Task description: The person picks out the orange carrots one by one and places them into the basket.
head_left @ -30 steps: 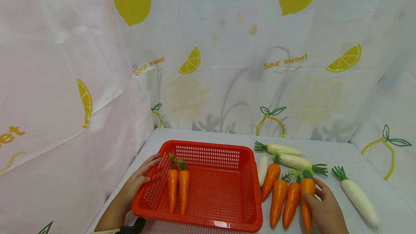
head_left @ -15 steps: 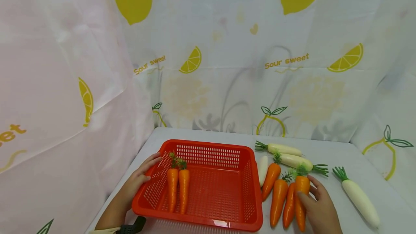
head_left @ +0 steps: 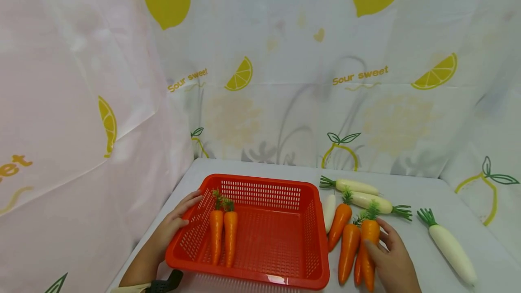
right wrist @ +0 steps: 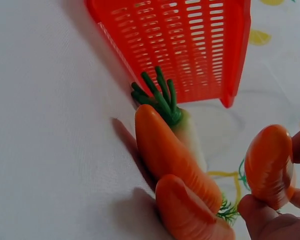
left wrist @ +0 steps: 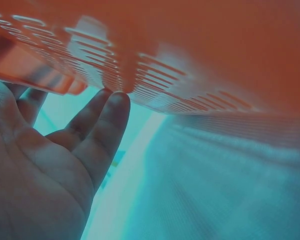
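My right hand (head_left: 394, 257) pinches a carrot (head_left: 369, 243) with a feathery green top between thumb and fingers. In the right wrist view the held carrot (right wrist: 269, 167) shows its rounded end, above two others. The held one overlaps another carrot (head_left: 358, 272) in the head view, mostly hidden behind it. Left of these lie two more carrots, one in the middle (head_left: 349, 252) and one by the basket (head_left: 340, 226). My left hand (head_left: 171, 225) rests at the left side of a red plastic basket (head_left: 266, 279), its fairly straight fingers (left wrist: 115, 112) touching the slotted wall beneath the rim.
Inside the basket, two carrots (head_left: 229, 238) lie side by side at the left. White radishes lie at the back (head_left: 356, 187), just in front of that (head_left: 372, 202), beside the basket (head_left: 329, 211) and far right (head_left: 452, 252). A lemon-printed curtain (head_left: 260, 116) encloses the white table.
My right hand has moved left with the carrot, bringing it over the neighbouring carrot. My left hand and the basket stay put.
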